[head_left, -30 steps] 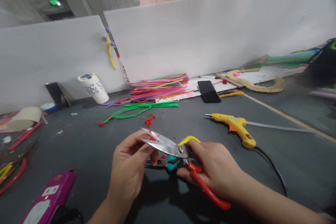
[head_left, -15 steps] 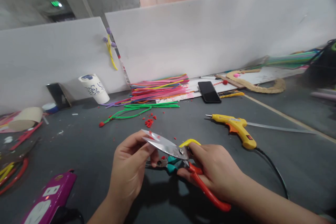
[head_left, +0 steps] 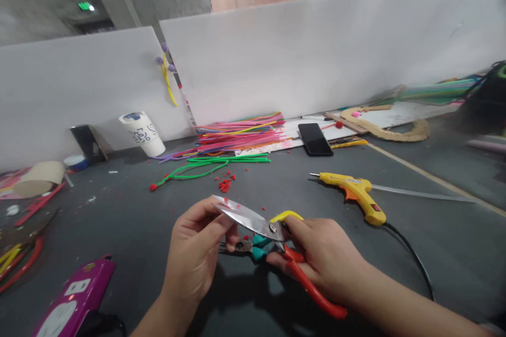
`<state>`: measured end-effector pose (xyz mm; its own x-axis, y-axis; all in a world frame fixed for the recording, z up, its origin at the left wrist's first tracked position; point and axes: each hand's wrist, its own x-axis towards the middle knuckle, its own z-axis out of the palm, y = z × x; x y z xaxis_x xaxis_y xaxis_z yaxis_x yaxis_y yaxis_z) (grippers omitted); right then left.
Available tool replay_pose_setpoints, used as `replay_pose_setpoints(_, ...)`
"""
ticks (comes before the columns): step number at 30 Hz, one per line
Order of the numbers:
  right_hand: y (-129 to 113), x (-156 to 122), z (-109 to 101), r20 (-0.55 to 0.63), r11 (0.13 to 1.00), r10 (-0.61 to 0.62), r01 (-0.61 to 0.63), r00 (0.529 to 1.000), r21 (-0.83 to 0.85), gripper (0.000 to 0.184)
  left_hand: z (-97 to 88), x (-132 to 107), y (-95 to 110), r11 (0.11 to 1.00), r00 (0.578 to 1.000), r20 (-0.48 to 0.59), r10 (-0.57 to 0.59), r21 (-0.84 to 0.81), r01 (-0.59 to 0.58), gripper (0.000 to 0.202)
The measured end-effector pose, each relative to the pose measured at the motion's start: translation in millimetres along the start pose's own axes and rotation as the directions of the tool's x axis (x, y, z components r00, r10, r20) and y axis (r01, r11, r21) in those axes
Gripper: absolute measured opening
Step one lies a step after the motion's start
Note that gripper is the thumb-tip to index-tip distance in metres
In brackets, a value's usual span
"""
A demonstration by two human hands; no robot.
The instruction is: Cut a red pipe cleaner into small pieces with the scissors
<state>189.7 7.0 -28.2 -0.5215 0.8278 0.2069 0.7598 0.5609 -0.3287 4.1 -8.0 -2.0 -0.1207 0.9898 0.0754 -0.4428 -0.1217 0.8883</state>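
Observation:
My right hand grips scissors with one yellow and one red handle. Their blades point left and lie nearly together, the tips at my left hand's fingers. A pinch closes the thumb and index finger of my left hand by those tips; what they hold is hidden behind the blades. Specks of red show along the blade. Below the scissors lie pliers with teal grips, partly covered by both hands. Small red clippings are scattered on the dark table just beyond.
Green stems and a bundle of colourful pipe cleaners lie farther back. A yellow glue gun with its cord is on the right, near a black phone. At lower left sits a purple power strip. White panels stand behind.
The scissor blades have come closer together, their handles drawing in a little. Both hands stay in nearly the same place.

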Motion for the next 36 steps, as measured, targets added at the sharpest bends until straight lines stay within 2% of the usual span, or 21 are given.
replay_pose_setpoints(9,-1,1,0,-0.014,1.000,-0.010,0.010,1.000,0.024,0.041,-1.0,0,2,1.000,0.999,-0.036,-0.028,0.007,0.028,0.005)
replay_pose_setpoints(14,-1,2,0,-0.010,0.999,0.025,-0.025,1.000,0.037,0.043,-0.6,1,4,0.999,0.999,-0.026,-0.031,0.018,0.032,0.007)
replay_pose_setpoints(18,-3,4,-3,0.043,0.965,0.128,-0.134,0.991,0.224,0.038,-0.2,3,4,0.997,0.999,-0.031,-0.039,0.069,0.041,0.004)
replay_pose_setpoints(20,-4,6,-6,0.093,0.899,0.163,-0.187,0.982,0.395,0.036,0.2,3,2,0.990,0.998,-0.024,-0.063,0.125,0.065,0.003)
replay_pose_setpoints(24,-5,13,-12,0.140,0.706,0.199,-0.241,0.970,0.666,0.027,1.2,4,-4,0.955,0.993,-0.003,-0.116,0.276,0.112,0.008)
replay_pose_setpoints(27,-7,18,-15,0.267,0.522,0.271,-0.374,0.925,0.766,0.015,1.5,4,-8,0.908,0.984,0.046,-0.175,0.395,0.143,0.010)
replay_pose_setpoints(29,-9,21,-16,0.316,0.435,0.282,-0.414,0.906,0.800,0.010,1.8,5,-10,0.872,0.966,0.095,-0.240,0.459,0.171,0.011)
replay_pose_setpoints(33,-12,25,-17,0.340,0.376,0.206,-0.395,0.918,0.838,0.009,3.2,5,-14,0.807,0.915,0.143,-0.378,0.534,0.250,0.013)
replay_pose_setpoints(36,-12,25,-18,0.353,0.356,0.166,-0.390,0.921,0.849,0.008,3.2,4,-16,0.785,0.900,0.130,-0.416,0.552,0.283,0.012)
